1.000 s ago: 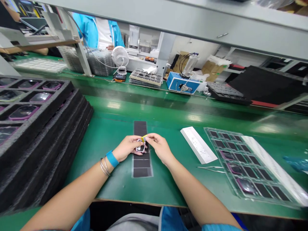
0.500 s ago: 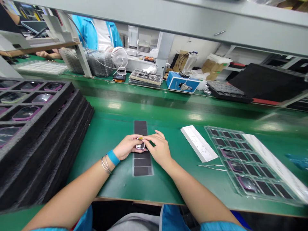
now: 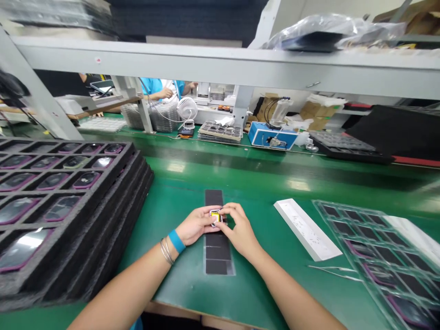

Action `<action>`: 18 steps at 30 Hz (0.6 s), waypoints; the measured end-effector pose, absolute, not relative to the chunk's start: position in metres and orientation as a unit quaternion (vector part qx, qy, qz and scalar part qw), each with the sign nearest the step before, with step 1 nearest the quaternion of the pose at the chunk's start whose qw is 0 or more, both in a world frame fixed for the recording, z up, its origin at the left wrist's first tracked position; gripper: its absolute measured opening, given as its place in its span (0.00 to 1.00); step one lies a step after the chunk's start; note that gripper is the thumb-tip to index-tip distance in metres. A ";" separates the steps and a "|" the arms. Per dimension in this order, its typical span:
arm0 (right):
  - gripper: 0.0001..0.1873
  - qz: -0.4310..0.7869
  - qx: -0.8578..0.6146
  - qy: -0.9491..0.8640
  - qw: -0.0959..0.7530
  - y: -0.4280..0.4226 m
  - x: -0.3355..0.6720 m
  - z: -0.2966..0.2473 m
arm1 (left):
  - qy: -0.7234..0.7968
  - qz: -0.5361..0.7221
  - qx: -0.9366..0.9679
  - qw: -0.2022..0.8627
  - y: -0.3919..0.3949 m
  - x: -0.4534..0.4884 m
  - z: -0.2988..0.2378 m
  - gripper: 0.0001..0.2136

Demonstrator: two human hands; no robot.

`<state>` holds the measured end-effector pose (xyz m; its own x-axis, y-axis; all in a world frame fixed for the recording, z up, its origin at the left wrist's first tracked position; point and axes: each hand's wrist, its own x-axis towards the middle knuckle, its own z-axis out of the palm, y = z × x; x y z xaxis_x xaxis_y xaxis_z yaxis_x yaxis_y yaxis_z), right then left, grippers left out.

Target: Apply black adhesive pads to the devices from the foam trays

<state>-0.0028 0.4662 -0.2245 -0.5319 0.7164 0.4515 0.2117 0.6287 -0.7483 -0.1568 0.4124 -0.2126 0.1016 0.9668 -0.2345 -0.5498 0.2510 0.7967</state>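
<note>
My left hand (image 3: 198,224) is closed on a small watch case (image 3: 212,212) with a pale rim, its thumb across the front. A yellow piece with a pale face, which looks like a battery (image 3: 215,217), lies in the opening of the case. Thumb and forefinger of my right hand (image 3: 239,229) close on the right side of the same case. Fingers partly hide both parts. Under the hands lies a strip of dark rectangular sheets (image 3: 219,267) on a clear backing.
Stacked black foam trays (image 3: 103,192) with purple-rimmed watch faces rise at left. To the right are a white box (image 3: 305,229) with tiny parts, tweezers (image 3: 335,271) and a clear tray (image 3: 381,243). A fan (image 3: 187,108) and blue device (image 3: 271,136) stand behind; a co-worker (image 3: 163,89) is across.
The yellow piece, earlier seen edge-on at the right fingertips along the case's top, now lies face up in the case. My view has tilted upward and shifted left.
</note>
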 end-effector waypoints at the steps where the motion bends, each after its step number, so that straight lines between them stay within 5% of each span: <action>1: 0.16 0.403 -0.287 -0.780 0.382 0.467 -0.003 -0.226 | 0.389 0.546 0.285 0.685 0.412 -0.157 -0.213 0.24; 6: 0.34 0.661 -0.246 -0.644 0.296 0.467 -0.004 -0.231 | 0.396 0.546 0.331 0.660 0.411 -0.156 -0.216 0.36; 14: 0.23 0.608 -0.269 -0.677 0.316 0.460 -0.005 -0.225 | 0.384 0.545 0.356 0.655 0.410 -0.159 -0.218 0.42; 18: 0.27 0.580 -0.271 -0.691 0.335 0.467 -0.004 -0.228 | 0.398 0.518 0.365 0.663 0.416 -0.161 -0.215 0.31</action>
<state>-0.0039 0.4665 -0.2281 -0.6284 0.7636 0.1485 -0.0146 0.1792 -0.9837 -0.1607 0.4156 -0.2147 0.1451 0.9780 -0.1496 -0.3962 0.1960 0.8970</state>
